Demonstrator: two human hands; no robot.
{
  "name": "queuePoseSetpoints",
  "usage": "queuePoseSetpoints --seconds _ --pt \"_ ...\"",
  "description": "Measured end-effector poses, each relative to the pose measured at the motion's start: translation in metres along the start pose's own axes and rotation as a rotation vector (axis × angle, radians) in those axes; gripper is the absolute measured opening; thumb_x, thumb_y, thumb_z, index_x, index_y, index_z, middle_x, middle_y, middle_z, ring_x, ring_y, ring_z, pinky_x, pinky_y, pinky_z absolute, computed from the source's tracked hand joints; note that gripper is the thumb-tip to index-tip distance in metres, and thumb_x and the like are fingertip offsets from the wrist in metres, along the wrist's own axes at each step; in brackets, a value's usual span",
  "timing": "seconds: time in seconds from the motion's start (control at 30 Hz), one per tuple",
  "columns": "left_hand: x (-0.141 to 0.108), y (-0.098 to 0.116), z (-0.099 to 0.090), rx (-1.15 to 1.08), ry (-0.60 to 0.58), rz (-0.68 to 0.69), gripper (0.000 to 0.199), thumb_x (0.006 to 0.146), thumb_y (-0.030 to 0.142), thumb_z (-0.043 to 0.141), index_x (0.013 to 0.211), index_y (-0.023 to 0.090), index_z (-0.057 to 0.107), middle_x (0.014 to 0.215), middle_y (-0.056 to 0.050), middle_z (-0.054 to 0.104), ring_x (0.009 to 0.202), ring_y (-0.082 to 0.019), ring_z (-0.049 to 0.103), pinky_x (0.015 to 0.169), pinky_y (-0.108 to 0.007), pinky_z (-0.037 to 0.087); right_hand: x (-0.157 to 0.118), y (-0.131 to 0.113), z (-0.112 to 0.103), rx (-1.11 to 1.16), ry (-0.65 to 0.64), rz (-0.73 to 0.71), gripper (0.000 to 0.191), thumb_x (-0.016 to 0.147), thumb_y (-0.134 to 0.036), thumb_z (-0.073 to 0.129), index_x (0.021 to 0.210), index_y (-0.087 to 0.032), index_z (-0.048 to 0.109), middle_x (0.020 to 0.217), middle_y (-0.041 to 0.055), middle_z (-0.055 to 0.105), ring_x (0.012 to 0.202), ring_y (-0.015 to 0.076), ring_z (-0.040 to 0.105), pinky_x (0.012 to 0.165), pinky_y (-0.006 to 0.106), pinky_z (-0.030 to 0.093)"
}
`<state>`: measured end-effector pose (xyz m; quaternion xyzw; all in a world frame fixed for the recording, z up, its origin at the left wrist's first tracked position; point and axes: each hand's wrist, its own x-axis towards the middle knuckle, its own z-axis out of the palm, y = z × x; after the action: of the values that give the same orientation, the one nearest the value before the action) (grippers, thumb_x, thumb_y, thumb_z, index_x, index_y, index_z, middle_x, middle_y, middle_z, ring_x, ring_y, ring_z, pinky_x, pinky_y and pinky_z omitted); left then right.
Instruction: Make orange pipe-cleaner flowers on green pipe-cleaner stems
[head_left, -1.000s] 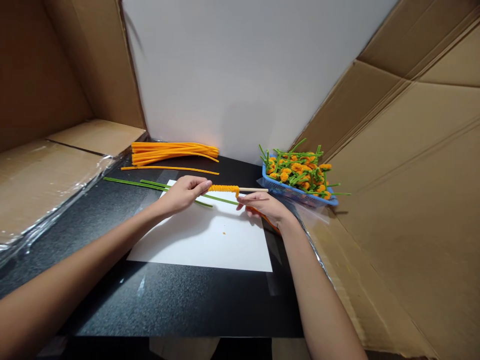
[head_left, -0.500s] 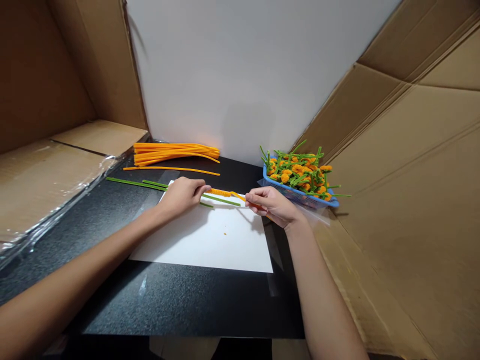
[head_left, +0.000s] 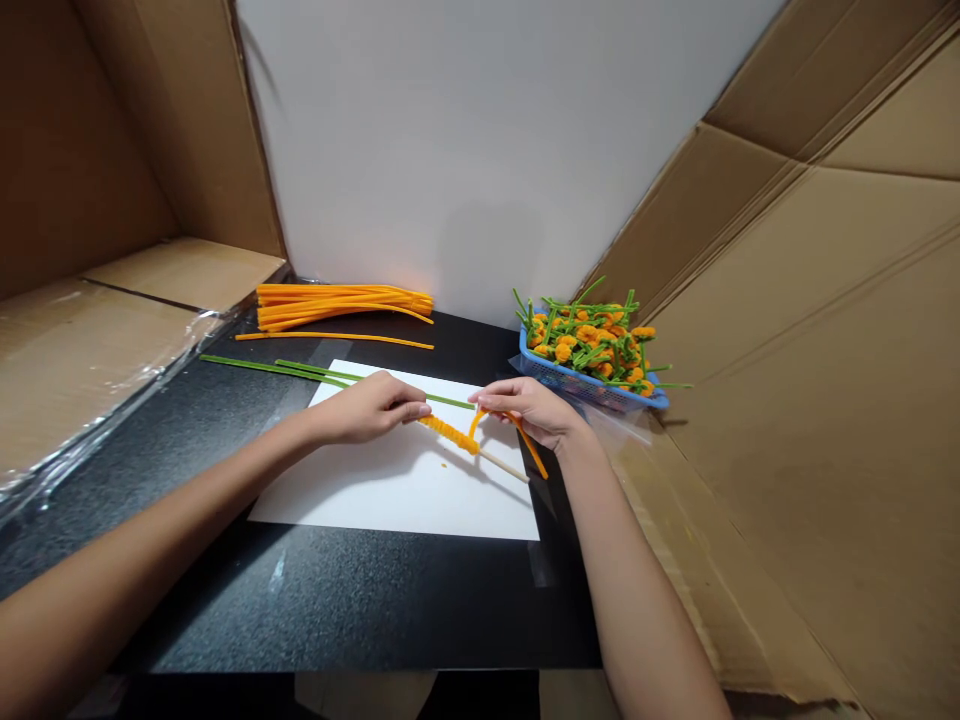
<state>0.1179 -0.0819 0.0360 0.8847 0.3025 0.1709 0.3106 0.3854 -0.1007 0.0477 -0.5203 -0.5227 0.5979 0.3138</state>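
Observation:
Over the white paper (head_left: 390, 500), my left hand (head_left: 375, 405) is closed on one end of a thin wooden stick (head_left: 504, 466). An orange pipe cleaner (head_left: 448, 433) is coiled tightly along that stick, leaving its right end bare. The loose tail of the pipe cleaner is pinched by my right hand (head_left: 529, 408), and its end hangs down below my palm. Behind my hands, green pipe cleaners (head_left: 247, 364) lie across the table and the paper's top edge.
A pile of orange pipe cleaners (head_left: 337, 305) lies at the back left, with a single orange one (head_left: 334, 338) in front. At the back right, a blue basket (head_left: 592, 388) holds orange and green pipe-cleaner flowers. Cardboard walls (head_left: 825, 400) flank the black table (head_left: 337, 600).
The stick has tilted, its right end now pointing down toward the paper and showing bare. My right hand has lifted the orange tail above the coil. The view has shifted slightly.

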Motion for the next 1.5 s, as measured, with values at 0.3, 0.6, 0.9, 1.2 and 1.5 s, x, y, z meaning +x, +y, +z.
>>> queuePoseSetpoints --seconds 0.3,0.6,0.9,1.2,1.5 --pt "0.0 -0.011 -0.003 0.46 0.22 -0.269 0.038 0.096 0.041 0.041 0.072 0.02 0.062 0.065 -0.007 0.062 0.057 -0.019 0.049 0.055 -0.029 0.02 -0.014 -0.021 0.004 0.158 0.163 -0.231 0.032 0.058 -0.025 0.088 0.085 -0.019 0.071 0.089 0.0022 0.068 0.072 0.0103 0.061 0.066 0.024 0.048" --pt "-0.002 -0.008 -0.008 0.238 0.606 -0.318 0.034 0.093 0.039 0.043 0.069 0.019 0.055 0.059 -0.001 0.05 0.057 -0.015 0.042 0.058 -0.027 0.025 -0.009 -0.016 0.013 0.238 0.038 -0.138 0.04 0.053 -0.022 0.092 0.085 -0.017 0.069 0.084 0.0029 0.073 0.068 0.011 0.066 0.059 0.02 0.049" --pt "0.002 -0.019 -0.011 -0.411 0.271 -0.071 0.045 0.093 0.051 0.045 0.063 0.019 0.038 0.06 0.004 0.032 0.054 -0.01 0.028 0.052 -0.025 0.023 -0.002 0.001 0.001 -0.039 -0.078 0.105 0.041 0.061 -0.047 0.087 0.072 -0.01 0.072 0.049 -0.0001 0.058 0.039 0.0036 0.04 0.037 0.018 0.021" --pt "-0.002 -0.01 -0.013 -0.002 -0.028 -0.065 0.039 0.091 0.041 0.049 0.06 0.018 0.051 0.053 0.001 0.044 0.051 -0.012 0.038 0.053 -0.026 0.024 -0.003 -0.005 -0.003 -0.067 0.128 -0.017 0.042 0.064 -0.051 0.083 0.066 -0.011 0.069 0.046 -0.0057 0.045 0.039 0.0016 0.025 0.04 0.022 0.01" --pt "0.001 -0.019 -0.01 0.092 0.427 -0.284 0.039 0.091 0.042 0.044 0.06 0.02 0.04 0.056 0.001 0.038 0.053 -0.013 0.033 0.055 -0.028 0.02 -0.012 -0.013 0.004 -0.09 -0.117 -0.111 0.037 0.075 -0.047 0.077 0.088 -0.012 0.078 0.056 -0.0006 0.057 0.046 0.0045 0.033 0.043 0.023 0.018"
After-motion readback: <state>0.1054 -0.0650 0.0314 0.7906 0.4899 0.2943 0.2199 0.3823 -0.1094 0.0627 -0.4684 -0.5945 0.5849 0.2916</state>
